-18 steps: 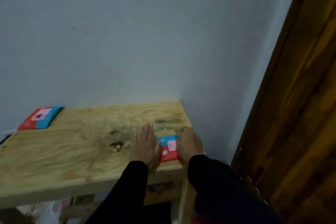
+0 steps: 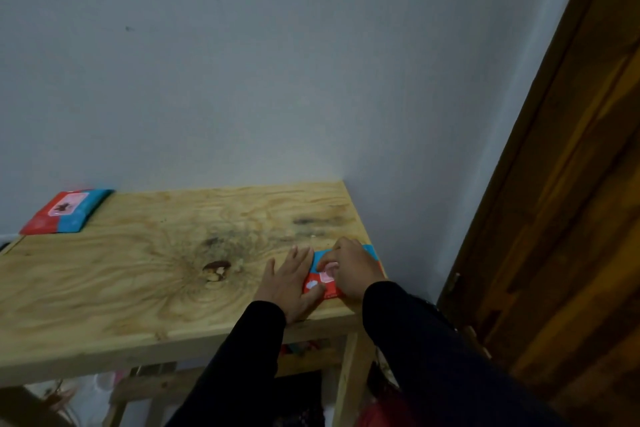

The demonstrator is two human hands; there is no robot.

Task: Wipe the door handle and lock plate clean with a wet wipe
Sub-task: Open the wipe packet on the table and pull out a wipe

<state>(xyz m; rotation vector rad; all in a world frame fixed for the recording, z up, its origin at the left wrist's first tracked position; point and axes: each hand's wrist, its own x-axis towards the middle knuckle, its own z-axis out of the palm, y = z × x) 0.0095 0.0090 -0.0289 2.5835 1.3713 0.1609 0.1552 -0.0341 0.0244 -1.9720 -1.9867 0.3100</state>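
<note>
A person in dark long sleeves works at a red-and-blue wet wipe pack (image 2: 320, 282) lying flat at the near right corner of a pale wooden table (image 2: 138, 288) set against a grey wall (image 2: 277, 62). The left hand (image 2: 289, 282) rests palm down on the tabletop just left of the pack, fingers spread and pointing away from the body, its thumb pressed onto the pack's near red end to hold it steady; it grips nothing. The right hand (image 2: 351, 270) lies over the pack's right side, its fingers curled in a narrow pinch at the pale pink flap on the pack's top face; whether the flap is lifted cannot be told. The pack sits between the two hands, touching both, close to the table's front and right edges. A second red-and-blue pack (image 2: 65, 211) lies well apart at the far left corner, by the wall. A dark knot (image 2: 216, 269) marks the wood left of the left hand. A brown wooden door (image 2: 571, 201) stands to the right of the table.
</note>
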